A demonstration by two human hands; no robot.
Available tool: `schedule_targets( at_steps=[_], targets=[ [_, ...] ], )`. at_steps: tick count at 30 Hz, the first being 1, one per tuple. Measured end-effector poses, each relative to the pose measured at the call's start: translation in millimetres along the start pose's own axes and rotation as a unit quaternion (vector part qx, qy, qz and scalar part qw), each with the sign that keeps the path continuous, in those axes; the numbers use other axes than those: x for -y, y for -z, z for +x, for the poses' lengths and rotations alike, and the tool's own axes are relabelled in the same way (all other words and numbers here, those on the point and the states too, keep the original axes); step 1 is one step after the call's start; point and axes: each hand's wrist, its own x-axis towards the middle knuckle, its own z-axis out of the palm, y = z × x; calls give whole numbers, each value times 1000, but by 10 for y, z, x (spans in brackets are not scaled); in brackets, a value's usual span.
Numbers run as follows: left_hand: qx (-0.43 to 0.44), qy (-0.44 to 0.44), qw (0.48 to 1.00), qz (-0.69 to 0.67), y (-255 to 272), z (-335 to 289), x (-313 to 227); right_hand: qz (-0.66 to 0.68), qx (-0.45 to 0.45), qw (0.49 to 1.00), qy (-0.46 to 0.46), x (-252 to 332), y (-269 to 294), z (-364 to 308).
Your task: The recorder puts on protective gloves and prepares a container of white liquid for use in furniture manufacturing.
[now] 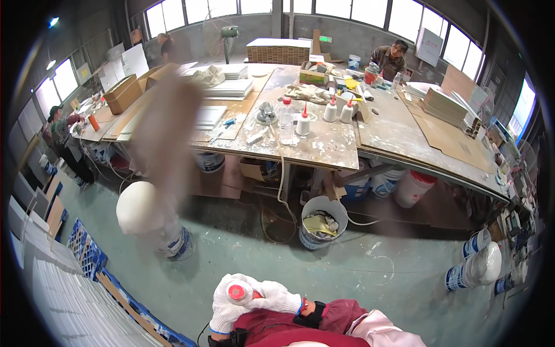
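In left hand, clamped by fingers: red-topped bottle. At right hand: fingers curled alongside, grip impossible to tell. Beyond, on worktable: white bottles.

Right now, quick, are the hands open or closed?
Left hand: closed around a red-topped bottle.
Right hand: beside the bottle; can't tell if it's closed on anything.

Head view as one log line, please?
left hand: holding red-and-white object; right hand: curled alongside; white bottles: on table
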Motion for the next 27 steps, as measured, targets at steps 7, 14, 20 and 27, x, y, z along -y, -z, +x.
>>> schedule_targets(
  at_steps=[7,14,20,27],
  targets=[
    [-1,24,999,-27,-50,-87,8,26,0,1000,-11,135,41,-104],
    [3,49,997,-62,-69,-110,-126,43,-17,999,11,11,-41,-109],
    [5,34,999,-7,-7,-152,26,55,-18,998,21,35,-96,-85],
    [22,119,975,-187,-100,-99,84,99,-13,995,-4,60,-18,-153]
  ],
)
